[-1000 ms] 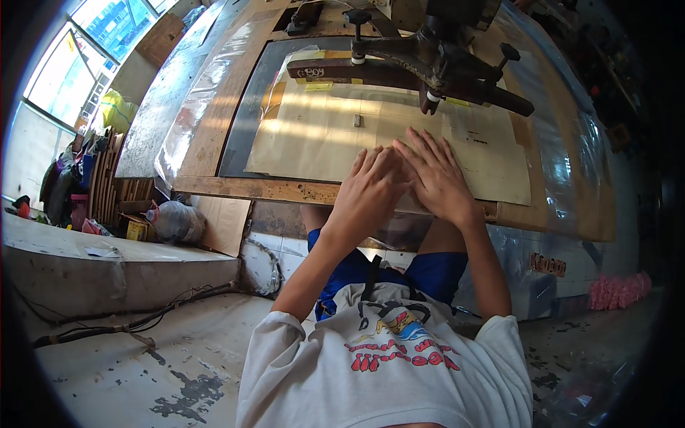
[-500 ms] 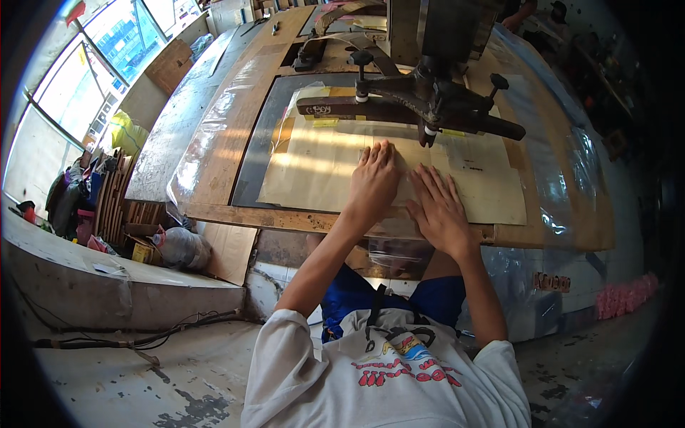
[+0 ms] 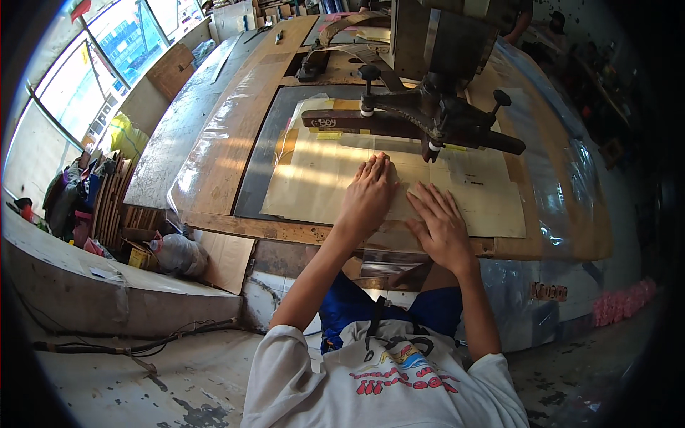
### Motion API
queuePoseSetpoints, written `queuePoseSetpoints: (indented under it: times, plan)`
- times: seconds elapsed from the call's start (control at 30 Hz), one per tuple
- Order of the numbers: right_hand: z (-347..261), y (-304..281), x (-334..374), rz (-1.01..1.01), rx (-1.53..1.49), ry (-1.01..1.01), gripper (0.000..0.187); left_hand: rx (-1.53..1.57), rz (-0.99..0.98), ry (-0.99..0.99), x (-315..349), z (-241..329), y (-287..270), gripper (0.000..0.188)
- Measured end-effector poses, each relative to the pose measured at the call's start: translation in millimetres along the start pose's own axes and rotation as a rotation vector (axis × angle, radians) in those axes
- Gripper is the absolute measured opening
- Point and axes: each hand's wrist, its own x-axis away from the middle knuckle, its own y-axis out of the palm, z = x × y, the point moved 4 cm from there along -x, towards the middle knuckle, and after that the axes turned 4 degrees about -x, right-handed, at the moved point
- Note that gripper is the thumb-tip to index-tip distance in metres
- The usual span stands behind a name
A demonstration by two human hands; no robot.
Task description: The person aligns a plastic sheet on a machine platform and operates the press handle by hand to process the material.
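Observation:
A large pale yellow sheet [image 3: 314, 178], perhaps paper or card, lies flat on a dark grey board [image 3: 258, 171] set into the wooden table. My left hand [image 3: 369, 191] rests flat on the middle of the sheet, fingers stretched forward and fairly close together. Just right of it, my right hand [image 3: 444, 227] lies palm down near the sheet's front edge, fingers spread and thumb out. Neither hand holds anything. Beyond my fingertips, a dark metal clamp-like frame [image 3: 399, 121] with black knobs hangs over the sheet's far part. Yellow tape pieces [image 3: 329, 135] show near its bar.
Clear plastic film [image 3: 187, 171] covers the table's left side, with more plastic [image 3: 560, 189] on the right. A thick upright machine column [image 3: 457, 46] stands behind the frame. Wood strips, a large plastic bottle [image 3: 178, 251] and cables [image 3: 128, 349] are at the left.
The view has tilted slightly, so the table and sheet appear lower. My right hand has slid a little toward me; my left hand stays almost in place on the sheet.

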Motion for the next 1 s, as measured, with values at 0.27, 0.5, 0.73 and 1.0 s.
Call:
queuePoseSetpoints:
  times: [0.27,0.5,0.73,1.0]
  plan:
    - [8,4,-8,-0.027,0.086,0.024,0.051,0.085,-0.001,-0.207,7,-10,-25,0.045]
    - [8,6,-18,0.020,0.068,0.022,0.049,0.063,0.032,-0.140,13,-20,-17,0.044]
    - [7,2,-10,0.088,0.000,0.039,0.042,0.121,0.060,-0.141,17,-11,-23,0.044]
    - [5,5,-17,0.116,0.046,0.021,0.042,0.185,0.034,-0.108,16,-19,-18,0.053]
